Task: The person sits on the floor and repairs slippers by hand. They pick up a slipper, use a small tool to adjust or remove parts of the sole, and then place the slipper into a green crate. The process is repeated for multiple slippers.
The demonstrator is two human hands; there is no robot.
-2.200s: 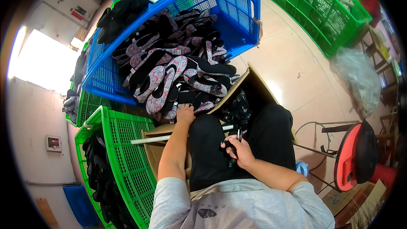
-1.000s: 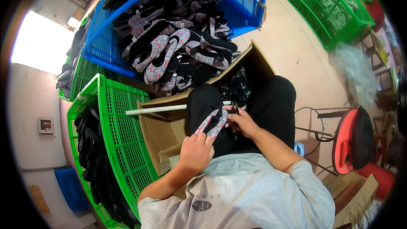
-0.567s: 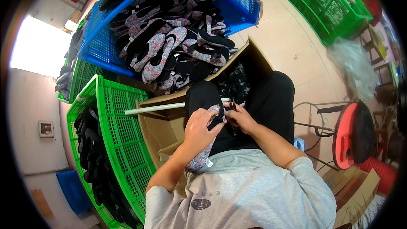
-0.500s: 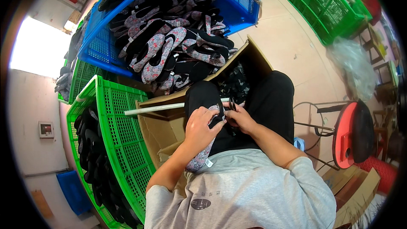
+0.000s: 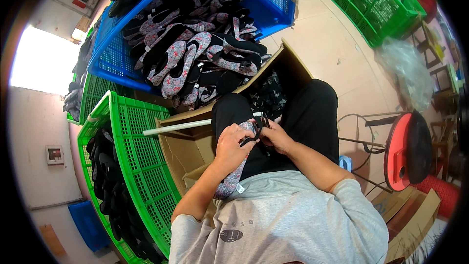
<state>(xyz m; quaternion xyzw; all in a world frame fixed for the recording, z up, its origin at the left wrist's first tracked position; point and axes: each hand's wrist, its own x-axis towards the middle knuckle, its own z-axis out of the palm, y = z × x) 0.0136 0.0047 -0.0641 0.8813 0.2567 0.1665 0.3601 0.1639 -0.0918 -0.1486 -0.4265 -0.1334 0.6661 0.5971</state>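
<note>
Over my lap, my left hand is closed around a floral slipper with a black lining; a small white tag hangs by its lower end. My right hand is closed at the slipper's upper end, close to my left fingertips. Something narrow and black sticks up from the right fingers; what kind of thing it is I cannot make out. A pale rod runs across just beyond both hands, partly hidden by my knee. More floral slippers are heaped in a blue crate ahead.
An open cardboard box stands around my knees, with dark patterned pieces in its far part. At left, a green crate holds black slippers. A red round-seated stool and a clear plastic bag are at right.
Both hands stay over the lap with the slipper. The black thing at the right fingers has shifted slightly, and more black shows between the hands. The whole view has moved a little.
</note>
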